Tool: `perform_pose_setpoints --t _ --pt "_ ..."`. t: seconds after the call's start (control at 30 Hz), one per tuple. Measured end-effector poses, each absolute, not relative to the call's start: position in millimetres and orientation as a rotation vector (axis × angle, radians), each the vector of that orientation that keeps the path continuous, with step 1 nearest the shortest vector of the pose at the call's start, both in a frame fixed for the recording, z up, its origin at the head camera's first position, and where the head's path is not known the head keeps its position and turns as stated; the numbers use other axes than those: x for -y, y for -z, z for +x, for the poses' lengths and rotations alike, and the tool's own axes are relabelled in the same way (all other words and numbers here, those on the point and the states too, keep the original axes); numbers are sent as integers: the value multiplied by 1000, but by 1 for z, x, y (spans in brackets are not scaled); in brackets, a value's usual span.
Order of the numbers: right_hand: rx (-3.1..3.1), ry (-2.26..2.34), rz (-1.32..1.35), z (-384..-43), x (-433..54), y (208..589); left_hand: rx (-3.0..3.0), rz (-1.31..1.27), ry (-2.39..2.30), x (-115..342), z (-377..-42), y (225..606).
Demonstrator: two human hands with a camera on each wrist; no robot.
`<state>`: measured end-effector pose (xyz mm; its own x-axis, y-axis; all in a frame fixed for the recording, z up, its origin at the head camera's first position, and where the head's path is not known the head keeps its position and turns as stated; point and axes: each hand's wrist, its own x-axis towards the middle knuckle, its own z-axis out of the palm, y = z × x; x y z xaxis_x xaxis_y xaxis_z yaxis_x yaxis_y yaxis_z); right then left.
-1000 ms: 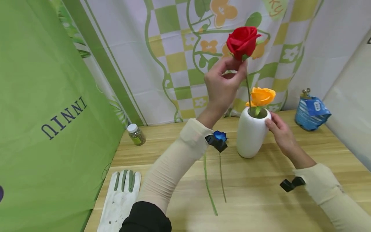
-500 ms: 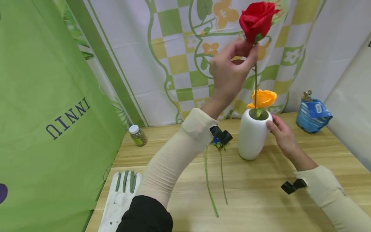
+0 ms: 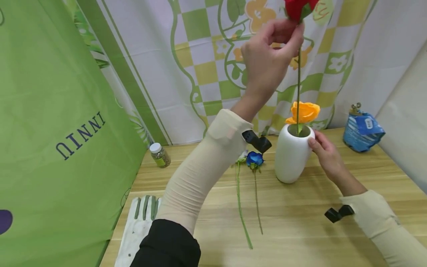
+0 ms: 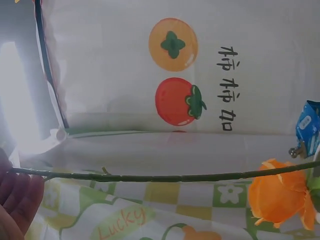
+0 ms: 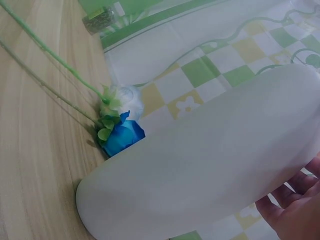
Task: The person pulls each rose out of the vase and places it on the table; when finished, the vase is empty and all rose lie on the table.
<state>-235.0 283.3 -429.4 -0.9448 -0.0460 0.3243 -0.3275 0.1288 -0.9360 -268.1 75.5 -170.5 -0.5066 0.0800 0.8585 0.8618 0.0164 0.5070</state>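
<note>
High over the table, my left hand [image 3: 268, 55] pinches the stem of a red rose [image 3: 298, 8] just under its bloom; the bloom is cut by the top edge of the head view. The stem runs down past an orange rose [image 3: 305, 112] to the mouth of a white vase [image 3: 291, 159]; its lower end seems to be at or inside the mouth. The orange rose stands in the vase. My right hand [image 3: 328, 155] holds the vase by its right side near the rim, thumb in front. In the right wrist view its fingers [image 5: 285, 196] touch the vase wall.
On the table left of the vase lie a blue rose [image 3: 255, 159] and a white rose [image 5: 127, 100], stems toward me. A white glove [image 3: 135, 231] and a small jar [image 3: 160, 155] are at left. A blue bag [image 3: 363, 131] stands at back right.
My left hand has risen and moved right with the red rose, bringing its stem nearly upright over the vase mouth. The right hand stays on the vase.
</note>
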Motion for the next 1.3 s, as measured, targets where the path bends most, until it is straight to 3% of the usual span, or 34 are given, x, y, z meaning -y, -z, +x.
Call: perform_pose_setpoints --t 0.23,0.67,1.07,1.3 --pt "2250 -1837 350 -236 -282 429 1750 -847 1616 -69 -264 160" --pt "2203 -1865 345 -236 -285 434 1839 -639 1752 -51 -278 179" --pt "2184 -1898 371 -236 -283 433 1896 -468 1938 -18 -304 211" --pt "2179 -1900 401 -236 -281 433 2015 -255 2051 18 -317 254"
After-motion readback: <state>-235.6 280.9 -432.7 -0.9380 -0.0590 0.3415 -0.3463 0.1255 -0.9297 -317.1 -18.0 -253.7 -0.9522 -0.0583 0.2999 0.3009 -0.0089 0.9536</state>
